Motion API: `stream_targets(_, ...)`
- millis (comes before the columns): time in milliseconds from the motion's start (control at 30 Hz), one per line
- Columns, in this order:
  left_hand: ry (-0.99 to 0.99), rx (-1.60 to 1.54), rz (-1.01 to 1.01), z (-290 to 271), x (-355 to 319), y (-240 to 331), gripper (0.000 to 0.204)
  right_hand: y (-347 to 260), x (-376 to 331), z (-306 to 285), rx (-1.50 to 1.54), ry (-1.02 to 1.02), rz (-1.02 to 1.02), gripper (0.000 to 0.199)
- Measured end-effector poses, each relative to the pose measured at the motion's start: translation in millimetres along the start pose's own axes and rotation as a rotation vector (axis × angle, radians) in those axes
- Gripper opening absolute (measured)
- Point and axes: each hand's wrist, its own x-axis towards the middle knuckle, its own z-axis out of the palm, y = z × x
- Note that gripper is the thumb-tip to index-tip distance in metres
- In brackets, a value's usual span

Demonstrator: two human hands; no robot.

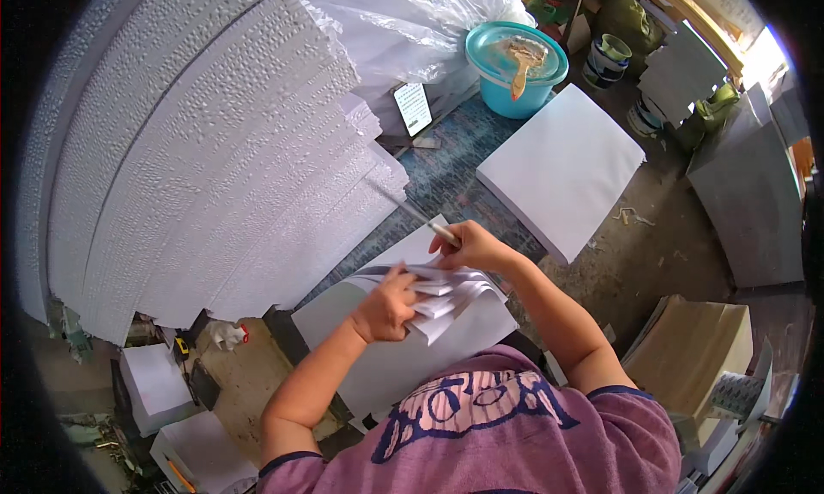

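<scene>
Before me lies a stack of large white paper sheets [378, 365], its upper leaves bent up into several loose folds. My left hand [385, 308] is on these folds, its fingers curled around the leaf edges. In my right hand [477, 248], just to the right and farther off, is a slim metallic-handled tool [444, 234]. Its long thin end points to the far left and is blurred, so its exact kind cannot be told. The right fingers are closed round the handle, above the far edge of the stack.
Tall piles of embossed white sheets [206, 168] fill the left. A neat white paper stack [562, 168] lies at the right of the blue-patterned work surface [459, 151]. Behind stand a lit phone [413, 109] and a teal lidded bucket [512, 95] with a brush [521, 69] on top.
</scene>
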Motion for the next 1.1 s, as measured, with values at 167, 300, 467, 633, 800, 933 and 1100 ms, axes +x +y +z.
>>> stream_targets(167,-0.12,-0.366,-0.119,-23,31,-36,0.022,-1,-1,-3,-0.02,0.249,-0.075,0.025)
stream_targets(300,-0.152,-0.674,-0.428,13,42,-100,0.02,10,-25,-12,-0.407,0.649,-0.23,0.021)
stream_targets(467,-0.25,-0.99,-0.487,25,55,-137,0.022,35,-91,-37,-0.354,0.488,0.071,0.013)
stream_targets(633,-0.321,-1.108,-0.497,-4,62,-124,0.017,55,-116,-52,-0.403,0.038,0.318,0.021)
stream_targets(800,-0.048,-0.977,-0.703,19,66,-119,0.014,77,-133,-90,-0.421,-0.547,0.794,0.026)
stream_targets(933,0.236,-0.915,-0.619,52,58,-118,0.016,95,-158,-99,-0.507,-0.562,0.497,0.03)
stream_targets(1100,0.422,-0.935,-0.535,77,54,-121,0.022,64,-150,-83,-0.723,-0.631,0.549,0.025)
